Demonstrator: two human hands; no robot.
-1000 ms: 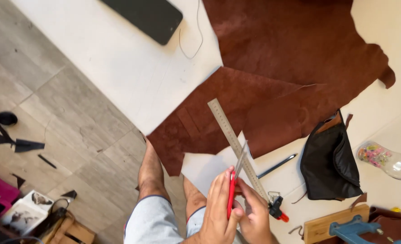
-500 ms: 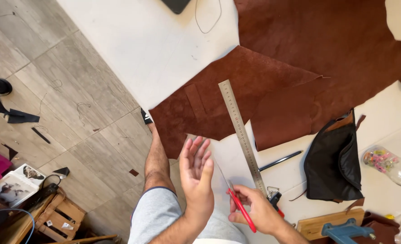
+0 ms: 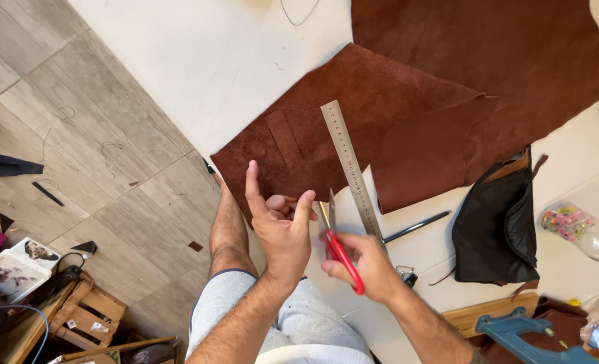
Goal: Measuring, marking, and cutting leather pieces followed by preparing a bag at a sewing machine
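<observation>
A person's right hand [image 3: 367,266] closes its grip around a pair of red-handled scissors [image 3: 338,249], fingers through the loops, blades pointing up toward the near edge of a large reddish-brown piece of suede leather [image 3: 353,128] spread across the white tabletop [image 3: 198,61]. The left hand [image 3: 280,226] hovers just beside the scissors with its grip spread, index finger raised and thumb out, holding nothing; its fingertips sit over the leather's lower edge. A long steel ruler [image 3: 351,168] lies diagonally across the leather, its lower end reaching the right hand, next to the scissor blades. Whether the blades touch the leather cannot be told. To the right, a black leather pouch [image 3: 498,226] rests on the tabletop, with a dark pen [image 3: 417,227] between it and the ruler and a clear plastic bottle of coloured bits [image 3: 583,229] farther out. A blue metal tool [image 3: 522,334] sits on a wooden board [image 3: 475,315] at the lower right. Below the tabletop's edge, grey wood-look floor tiles [image 3: 77,141] carry dark scraps, a wooden crate [image 3: 77,317] and printed photographs [image 3: 9,269]. The person wears grey shorts [image 3: 245,303].
</observation>
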